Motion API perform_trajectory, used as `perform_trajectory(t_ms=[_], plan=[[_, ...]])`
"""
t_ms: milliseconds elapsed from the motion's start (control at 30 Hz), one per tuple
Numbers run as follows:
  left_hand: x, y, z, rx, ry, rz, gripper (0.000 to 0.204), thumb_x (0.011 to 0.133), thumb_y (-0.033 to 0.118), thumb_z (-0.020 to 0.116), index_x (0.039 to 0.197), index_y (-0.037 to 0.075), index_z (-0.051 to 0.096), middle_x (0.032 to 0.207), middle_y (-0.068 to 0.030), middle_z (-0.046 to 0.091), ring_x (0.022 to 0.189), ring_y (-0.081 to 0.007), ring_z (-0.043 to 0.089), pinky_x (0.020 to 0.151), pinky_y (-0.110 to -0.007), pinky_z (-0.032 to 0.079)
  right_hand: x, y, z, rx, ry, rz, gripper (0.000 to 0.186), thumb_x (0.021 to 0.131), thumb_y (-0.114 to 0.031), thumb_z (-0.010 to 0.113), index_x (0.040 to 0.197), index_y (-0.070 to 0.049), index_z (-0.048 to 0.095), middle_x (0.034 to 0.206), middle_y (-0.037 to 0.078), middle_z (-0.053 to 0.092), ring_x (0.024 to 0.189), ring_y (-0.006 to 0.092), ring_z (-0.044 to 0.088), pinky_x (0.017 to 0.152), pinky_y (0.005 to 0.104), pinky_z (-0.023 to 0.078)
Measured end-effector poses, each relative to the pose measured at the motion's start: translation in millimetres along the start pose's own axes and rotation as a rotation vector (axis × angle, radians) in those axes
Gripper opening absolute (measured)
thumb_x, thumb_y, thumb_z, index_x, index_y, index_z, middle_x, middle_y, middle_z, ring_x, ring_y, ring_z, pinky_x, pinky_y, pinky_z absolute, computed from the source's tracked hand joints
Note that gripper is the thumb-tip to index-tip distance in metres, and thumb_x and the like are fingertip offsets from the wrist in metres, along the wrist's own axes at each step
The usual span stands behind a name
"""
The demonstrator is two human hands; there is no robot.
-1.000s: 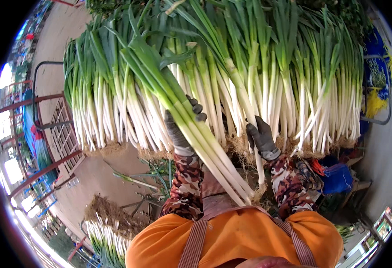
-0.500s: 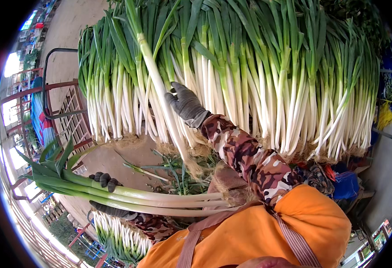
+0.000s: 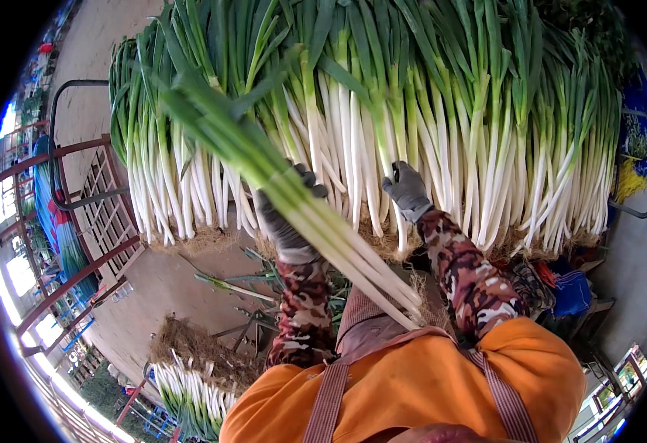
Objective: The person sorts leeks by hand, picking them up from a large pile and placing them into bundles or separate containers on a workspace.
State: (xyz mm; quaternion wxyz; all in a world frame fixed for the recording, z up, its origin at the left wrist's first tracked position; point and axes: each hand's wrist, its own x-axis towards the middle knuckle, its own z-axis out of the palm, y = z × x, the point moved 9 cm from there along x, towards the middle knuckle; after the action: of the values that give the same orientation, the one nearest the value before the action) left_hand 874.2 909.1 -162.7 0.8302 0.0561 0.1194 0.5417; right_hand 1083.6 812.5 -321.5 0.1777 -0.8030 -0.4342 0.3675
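Note:
My left hand (image 3: 288, 221), in a dark grey glove, is closed around a small bunch of long green onions (image 3: 338, 247). The bunch slants across in front of me, its blurred green leaves up at the far left and its rooted white ends close to my apron. To the right, my gloved right hand (image 3: 409, 193) has its fingers curled round the white shank of one green onion (image 3: 402, 235) at the front of the big row. Packed side by side, the row of green onions (image 3: 478, 170) has leaves pointing away and roots toward me.
A dark metal rail (image 3: 57, 148) bends out at the row's left end, near a reddish slatted frame (image 3: 109, 210). Loose leaves and stalks (image 3: 238, 286) lie on the floor. A second pile of green onions (image 3: 190, 387) sits at lower left. Blue cloth (image 3: 570, 292) lies at right.
My left hand has swung the bunch up and right from low on the left. My right hand has left one slanted green onion and shifted right and lower to another stalk.

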Motion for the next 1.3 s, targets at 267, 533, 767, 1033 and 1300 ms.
perform_trajectory(t_ms=[267, 533, 767, 1033, 1300], plan=[[-9.3, -111.3, -43.4, 0.028, 0.255, -0.209, 0.055, 0.088, 0.050, 0.061, 0.123, 0.007, 0.057, 0.113, -0.0113, 0.066, 0.119, -0.0327, 0.055, 0.108, -0.063, 0.035, -98.4, -19.8, -80.4, 0.307, 0.196, -0.088, 0.032, 0.091, -0.020, 0.064, 0.112, -0.001, 0.050, 0.088, 0.021, 0.067, 0.079, 0.0376, 0.068, 0.067, 0.0418, 0.054], [-41.1, -177.9, -17.2, 0.017, 0.236, -0.327, 0.077, 0.087, 0.056, 0.058, 0.142, 0.007, 0.039, 0.139, -0.0173, 0.048, 0.125, -0.0372, 0.049, 0.104, -0.053, 0.043, -195.9, 3.1, -114.1, 0.079, 0.270, -0.298, 0.028, 0.093, -0.019, 0.058, 0.113, 0.001, 0.056, 0.101, 0.022, 0.065, 0.085, 0.0388, 0.066, 0.073, 0.0444, 0.054], [-50.7, -172.1, -24.9, -0.037, 0.254, -0.315, 0.084, 0.083, 0.061, 0.060, 0.144, 0.009, 0.036, 0.138, -0.0202, 0.048, 0.124, -0.0351, 0.050, 0.101, -0.061, 0.043, -185.9, -6.7, -125.8, 0.299, -0.062, -0.197, 0.023, 0.094, -0.023, 0.058, 0.104, -0.003, 0.060, 0.086, 0.020, 0.067, 0.076, 0.0334, 0.067, 0.068, 0.0409, 0.054], [-50.4, -84.3, 3.0, 0.108, 0.202, -0.155, 0.084, 0.084, 0.061, 0.060, 0.139, 0.001, 0.040, 0.127, -0.0199, 0.057, 0.110, -0.0331, 0.061, 0.092, -0.048, 0.054, 19.5, 34.6, -29.2, 0.077, 0.071, 0.021, 0.033, 0.091, -0.027, 0.063, 0.111, -0.001, 0.056, 0.111, 0.020, 0.062, 0.103, 0.0352, 0.061, 0.085, 0.0421, 0.050], [-37.1, -57.8, -30.8, 0.198, 0.155, -0.080, 0.094, 0.079, 0.069, 0.059, 0.142, 0.004, 0.036, 0.127, -0.0158, 0.054, 0.110, -0.0312, 0.058, 0.092, -0.049, 0.051, 22.7, 91.4, 6.2, 0.496, 0.089, 0.264, 0.029, 0.085, -0.019, 0.069, 0.099, -0.001, 0.052, 0.083, 0.016, 0.059, 0.092, 0.0331, 0.062, 0.083, 0.0408, 0.050]])
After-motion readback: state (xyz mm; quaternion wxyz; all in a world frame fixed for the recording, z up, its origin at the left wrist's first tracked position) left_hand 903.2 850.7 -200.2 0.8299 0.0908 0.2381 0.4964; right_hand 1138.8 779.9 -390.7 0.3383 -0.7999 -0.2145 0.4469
